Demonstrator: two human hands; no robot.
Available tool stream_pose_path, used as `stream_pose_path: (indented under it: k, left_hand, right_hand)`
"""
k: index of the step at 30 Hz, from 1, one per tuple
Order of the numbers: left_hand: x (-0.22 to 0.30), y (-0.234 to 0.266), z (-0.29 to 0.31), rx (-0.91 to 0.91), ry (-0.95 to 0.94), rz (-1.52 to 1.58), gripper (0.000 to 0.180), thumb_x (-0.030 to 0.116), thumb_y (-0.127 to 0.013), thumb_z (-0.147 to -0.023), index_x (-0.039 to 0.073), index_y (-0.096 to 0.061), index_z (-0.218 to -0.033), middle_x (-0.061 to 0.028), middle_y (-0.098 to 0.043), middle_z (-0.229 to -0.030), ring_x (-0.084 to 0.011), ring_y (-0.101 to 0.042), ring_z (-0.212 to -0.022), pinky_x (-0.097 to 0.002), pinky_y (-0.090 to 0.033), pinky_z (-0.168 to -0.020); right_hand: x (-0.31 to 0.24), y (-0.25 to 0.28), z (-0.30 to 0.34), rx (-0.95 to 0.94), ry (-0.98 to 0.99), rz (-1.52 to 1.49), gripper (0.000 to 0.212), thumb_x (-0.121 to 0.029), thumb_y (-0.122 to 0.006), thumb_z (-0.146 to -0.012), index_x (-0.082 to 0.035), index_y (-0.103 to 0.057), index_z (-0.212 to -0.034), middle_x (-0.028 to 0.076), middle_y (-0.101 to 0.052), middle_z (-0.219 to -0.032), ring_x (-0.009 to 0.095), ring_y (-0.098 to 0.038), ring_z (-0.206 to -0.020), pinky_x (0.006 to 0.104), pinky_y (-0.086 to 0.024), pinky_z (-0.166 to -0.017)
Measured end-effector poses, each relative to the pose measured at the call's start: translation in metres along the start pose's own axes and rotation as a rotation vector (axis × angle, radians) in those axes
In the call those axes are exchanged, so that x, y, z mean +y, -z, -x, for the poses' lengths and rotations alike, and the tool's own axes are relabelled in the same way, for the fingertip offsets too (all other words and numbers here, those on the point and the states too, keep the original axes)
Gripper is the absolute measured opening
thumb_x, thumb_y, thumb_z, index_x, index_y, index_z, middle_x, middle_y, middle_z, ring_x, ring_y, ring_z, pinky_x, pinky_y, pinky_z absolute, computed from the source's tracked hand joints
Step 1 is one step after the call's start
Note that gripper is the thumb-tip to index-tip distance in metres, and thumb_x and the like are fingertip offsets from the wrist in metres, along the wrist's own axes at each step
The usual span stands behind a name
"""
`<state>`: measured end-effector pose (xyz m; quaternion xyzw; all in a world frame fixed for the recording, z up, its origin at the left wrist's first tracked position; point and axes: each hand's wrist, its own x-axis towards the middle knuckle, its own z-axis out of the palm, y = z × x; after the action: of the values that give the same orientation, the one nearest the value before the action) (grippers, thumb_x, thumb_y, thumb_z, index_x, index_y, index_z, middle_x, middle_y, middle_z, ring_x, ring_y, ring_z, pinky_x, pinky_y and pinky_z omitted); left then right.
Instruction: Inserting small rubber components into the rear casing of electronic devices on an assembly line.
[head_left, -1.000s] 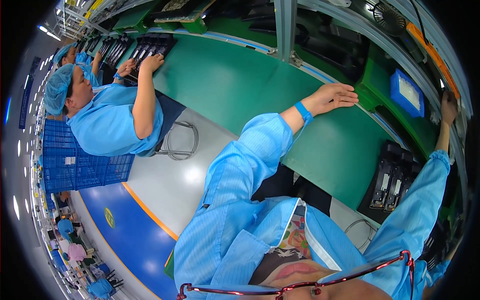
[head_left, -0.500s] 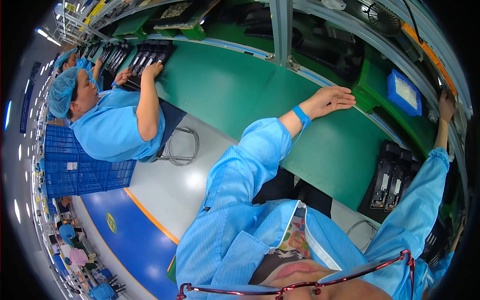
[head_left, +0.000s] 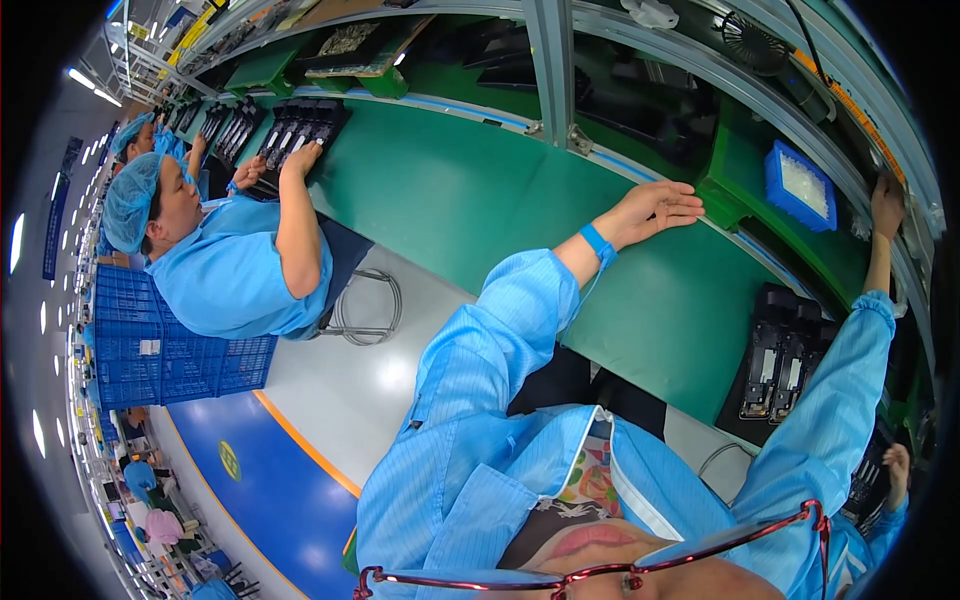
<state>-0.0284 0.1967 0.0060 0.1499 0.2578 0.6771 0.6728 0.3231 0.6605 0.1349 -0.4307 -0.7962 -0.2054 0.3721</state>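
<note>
My left hand (head_left: 655, 210) lies flat on the green work table (head_left: 450, 190), fingers spread and pointing right, holding nothing; a blue band circles its wrist. My right hand (head_left: 885, 205) is raised to the upper rail (head_left: 850, 110) at the far right, fingertips against it; whether it grips anything is too small to tell. A black tray of dark parts (head_left: 785, 360) sits on the table below my right arm. A blue bin of white pieces (head_left: 800, 185) stands on a green shelf between my two hands.
A co-worker in a blue coat and hair cover (head_left: 220, 260) sits to my left with a hand on black trays (head_left: 300, 130). Blue crates (head_left: 150, 350) are stacked behind that person. Another person's hand (head_left: 895, 465) shows at the lower right edge.
Both of my hands stay where they were. The view has shifted slightly, so the co-worker on the left sits a little lower and nearer in the picture.
</note>
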Motion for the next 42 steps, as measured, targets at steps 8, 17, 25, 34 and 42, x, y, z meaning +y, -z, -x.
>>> stream_pose_path:
  k: [8, 17, 25, 34, 42]
  left_hand:
    - [-0.002, 0.005, -0.001, -0.018, -0.009, 0.009, 0.030, 0.012, -0.047, -0.106, -0.008, -0.052, -0.128, -0.0281, -0.059, -0.125, -0.0396, -0.061, -0.122, -0.0466, -0.053, -0.106]
    - [0.001, 0.005, 0.001, 0.012, -0.021, 0.042, 0.031, 0.008, -0.048, -0.105, -0.009, -0.050, -0.130, -0.0304, -0.055, -0.130, -0.0417, -0.059, -0.124, -0.0479, -0.051, -0.109]
    - [-0.002, 0.009, 0.000, 0.009, -0.027, 0.045, 0.030, 0.003, -0.047, -0.103, -0.011, -0.048, -0.129, -0.0297, -0.056, -0.129, -0.0417, -0.058, -0.126, -0.0484, -0.050, -0.110]
    - [-0.009, 0.013, -0.009, 0.034, 0.016, 0.205, 0.033, 0.007, -0.055, -0.099, -0.011, -0.050, -0.127, -0.0299, -0.054, -0.132, -0.0429, -0.056, -0.128, -0.0506, -0.049, -0.111]
    - [0.014, 0.017, 0.005, 0.082, -0.109, 0.371, 0.038, 0.017, -0.047, -0.102, -0.009, -0.052, -0.129, -0.0266, -0.056, -0.136, -0.0402, -0.052, -0.132, -0.0517, -0.039, -0.119]
  right_hand:
    - [0.001, -0.001, 0.001, 0.034, 0.058, -0.022, 0.036, -0.035, -0.045, -0.101, -0.013, -0.068, -0.117, 0.016, -0.067, -0.123, 0.036, -0.063, -0.116, 0.0437, -0.047, -0.102]
    - [0.008, -0.019, -0.002, 0.009, 0.003, 0.103, 0.039, -0.038, -0.047, -0.104, -0.016, -0.070, -0.126, 0.009, -0.069, -0.128, 0.029, -0.065, -0.117, 0.0396, -0.048, -0.103]
    - [0.041, -0.052, -0.009, -0.037, 0.080, 0.075, 0.045, -0.041, -0.045, -0.106, -0.012, -0.065, -0.133, 0.011, -0.066, -0.134, 0.028, -0.061, -0.125, 0.0382, -0.045, -0.107]
    - [0.066, -0.049, -0.016, -0.049, 0.093, 0.194, 0.052, -0.048, -0.040, -0.106, -0.011, -0.062, -0.136, 0.012, -0.064, -0.136, 0.031, -0.060, -0.126, 0.0413, -0.047, -0.104]
    - [-0.029, -0.006, 0.003, 0.039, 0.062, 0.046, 0.042, -0.048, -0.052, -0.098, -0.015, -0.070, -0.115, 0.013, -0.074, -0.109, 0.035, -0.071, -0.099, 0.0445, -0.056, -0.085]
